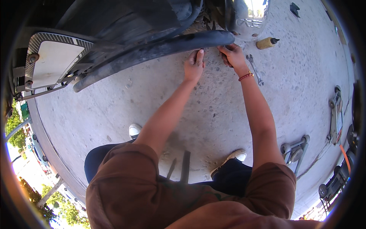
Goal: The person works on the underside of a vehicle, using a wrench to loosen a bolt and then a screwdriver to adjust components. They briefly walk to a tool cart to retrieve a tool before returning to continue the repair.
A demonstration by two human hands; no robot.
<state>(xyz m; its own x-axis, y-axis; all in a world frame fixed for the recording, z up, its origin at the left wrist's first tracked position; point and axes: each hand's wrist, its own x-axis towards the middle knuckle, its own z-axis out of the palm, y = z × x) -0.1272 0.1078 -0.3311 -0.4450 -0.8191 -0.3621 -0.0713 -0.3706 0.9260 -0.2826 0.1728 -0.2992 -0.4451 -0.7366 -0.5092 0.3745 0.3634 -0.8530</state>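
Note:
A long curved black mudguard-like piece [152,51] runs across the upper part of the view, along the underside of a dark vehicle. Just below its right half, my left hand [194,65] is closed with the thumb on top, its fingertips at the lower edge; what it grips is hidden. Near the piece's right end, my right hand [233,59] is closed in a pinch around something dark that I cannot make out. A double-ended wrench [254,70] lies on the concrete right of that hand. Beyond it lies a yellowish bottle [265,43] with a black nozzle.
A shiny rounded lamp-like part [248,19] sits above my right hand. At the left, a white plate [55,63] hangs in a black frame. A small dark object [294,10] lies at the upper right. Wheeled floor jacks [336,118] and a metal stand [295,152] are on the right.

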